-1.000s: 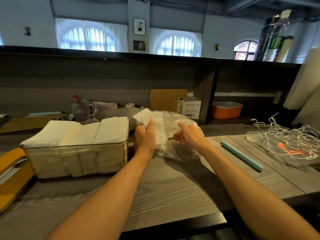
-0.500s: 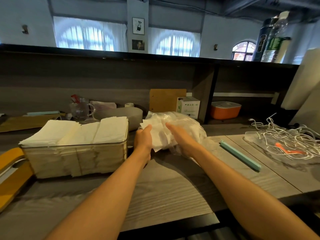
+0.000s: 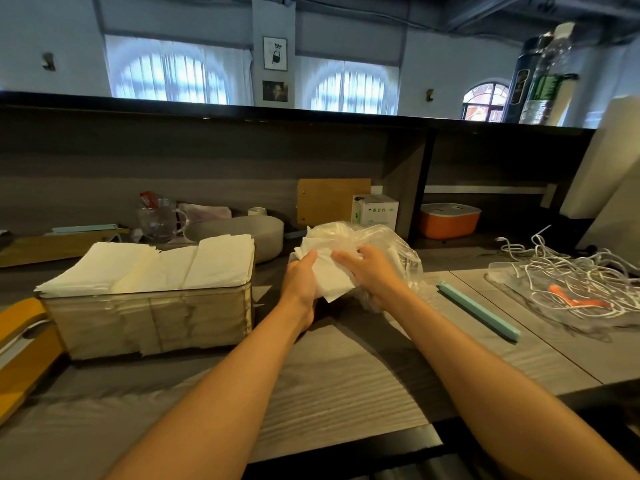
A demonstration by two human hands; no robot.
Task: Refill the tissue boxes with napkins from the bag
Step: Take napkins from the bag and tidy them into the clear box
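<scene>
Pulling napkins out of the bag looks like the step in hand. Left hand [image 3: 300,278] has its grip curled round a small white wad of napkins [image 3: 329,277], thumb on top, just outside the bag mouth. Right hand [image 3: 369,271] lies on the clear plastic bag [image 3: 388,244] with fingers fairly straight, reaching toward the napkins; whether it pinches plastic or paper, cannot tell. Bag sits on the table [image 3: 346,375] at 12 o'clock from the person, crumpled.

Tissue box [image 3: 149,323], clear-walled, sits at 10 o'clock, just beside the left hand, already heaped above its rim with white napkin stacks [image 3: 156,268]. Judged nearly full.

To do it well: pin the bag down with the right hand so the plastic does not ride up with the paper. Keep the wad flat and square it before moving it to 10 o'clock. Loose sheets will likely fan and slide off that heaped top. Press the pile down first, perhaps.

At 2 o'clock a teal clip strip [image 3: 479,313], beyond it tangled white cable [image 3: 568,268]. Grey tub [image 3: 239,233] behind the box.
</scene>
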